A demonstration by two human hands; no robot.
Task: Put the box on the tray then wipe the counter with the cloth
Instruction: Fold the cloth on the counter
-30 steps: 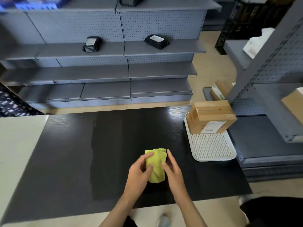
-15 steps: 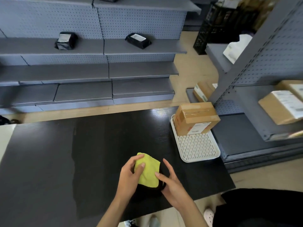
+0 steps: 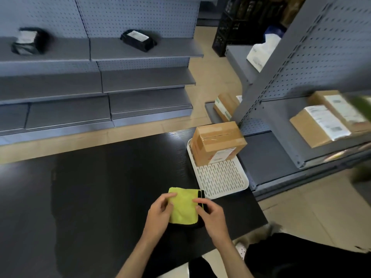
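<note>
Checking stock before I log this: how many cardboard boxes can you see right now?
4. One box sits on the white tray; two lie on the right-hand shelf; one sits low behind that shelf's upright, partly hidden. Others may be out of view.

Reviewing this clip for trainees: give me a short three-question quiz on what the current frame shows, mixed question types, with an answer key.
1. True or false: the cardboard box already sits on the white tray.
2. Multiple choice: where is the yellow cloth? A) on a grey shelf; B) on the black counter, under both hands; C) on the tray.
3. Fill in: the box takes up the ____ end of the tray, away from the person.

Key
1. True.
2. B: the left hand and the right hand each rest fingers on the cloth's sides.
3. Far; the near end shows bare slots.
</note>
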